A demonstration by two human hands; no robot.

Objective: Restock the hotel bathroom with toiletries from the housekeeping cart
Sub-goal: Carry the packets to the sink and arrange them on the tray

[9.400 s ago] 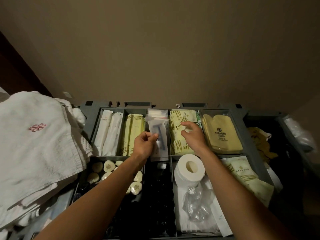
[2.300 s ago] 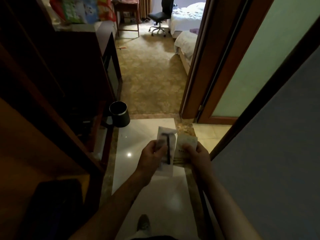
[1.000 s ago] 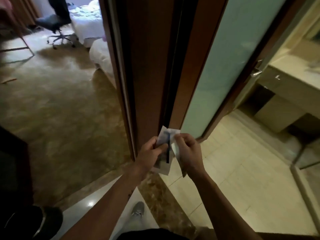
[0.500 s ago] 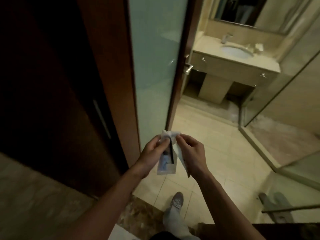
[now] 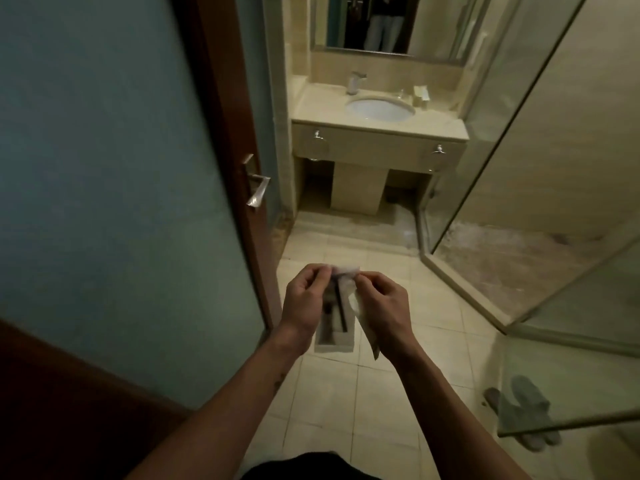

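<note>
Left hand [image 5: 304,301] pinching a clear razor packet [image 5: 335,336], right hand [image 5: 379,306] pinching what looks like a pale sachet [image 5: 360,315], printing too blurred to read

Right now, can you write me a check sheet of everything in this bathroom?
Surface: vanity counter with sink, tap and a small box at the back.
Job's things: clear packet with a dark stick-like item; pale packet beside it.
Clutter: grey slippers on the floor, behind glass.
Hands: left hand pinches the clear packet; right hand pinches the pale packet.
Cables: nothing seen.
Surroundings: frosted door open, mirror, glass shower wall, tiled floor.
</note>
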